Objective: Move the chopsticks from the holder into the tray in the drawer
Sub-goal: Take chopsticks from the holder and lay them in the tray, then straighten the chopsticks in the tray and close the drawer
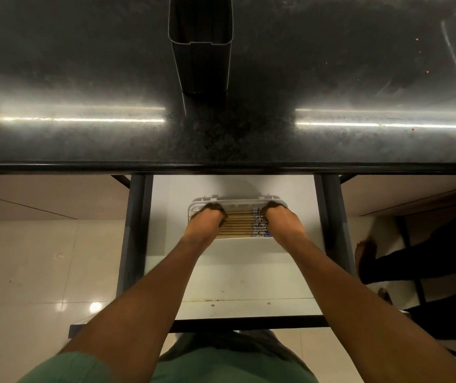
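- The chopsticks (239, 223) are seen lying flat, side by side, in the white tray (235, 202), which sits toward the back of the open drawer (235, 272).
- The dark holder (200, 59) is found upright at the back edge of the countertop (55, 78). No chopsticks are seen standing out of it, though its depths are too dark to be checked.
- The move is therefore judged to be practically done. Only a final tidying of the bundle, letting go and perhaps closing the drawer appear to be left.
- The left hand (207, 219) is placed over the left end of the bundle, with the fingers bent down toward the tray's far rim.
- The right hand (280, 219) is placed likewise over the patterned right end.
- The fingertips are lost in shadow. Whether the chopsticks are pinched, the tray is gripped, or both are merely pressed cannot be told.
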